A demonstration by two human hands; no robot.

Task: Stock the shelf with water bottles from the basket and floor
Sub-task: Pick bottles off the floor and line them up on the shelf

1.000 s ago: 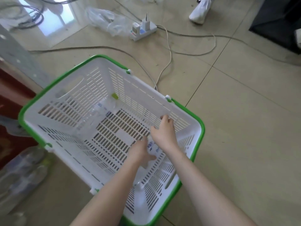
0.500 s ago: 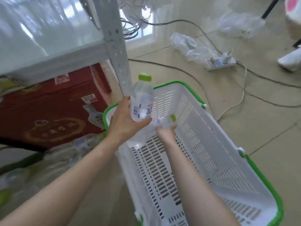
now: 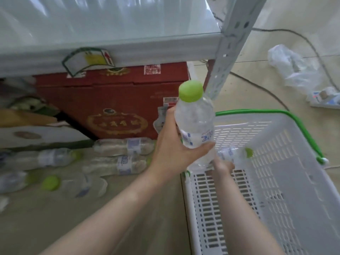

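Under the pale shelf point(image 3: 110, 24) spare bottles point(image 3: 117, 163) lie on the floor. Your left hand point(image 3: 171, 150) clamps a green-capped bottle point(image 3: 195, 124) upright, ready for shelving. Your right hand point(image 3: 222, 165) reaches into the basket point(image 3: 294, 181), fingers apparently closing around a second bottle point(image 3: 233, 154).

Floor point(image 3: 55, 223): beige tile, blurred. Directly on it: white basket with green rim point(image 3: 303, 190) at right; red carton point(image 3: 114, 107) under the grey shelf point(image 3: 110, 30); five or so clear water bottles point(image 3: 117, 164) with green caps lying on their sides in front of the carton. Further right: crumpled plastic bag point(image 3: 292, 67), power strip point(image 3: 325, 98), black cable point(image 3: 265, 89). Shelf upright point(image 3: 226, 52) meets the floor behind the basket's far-left corner.
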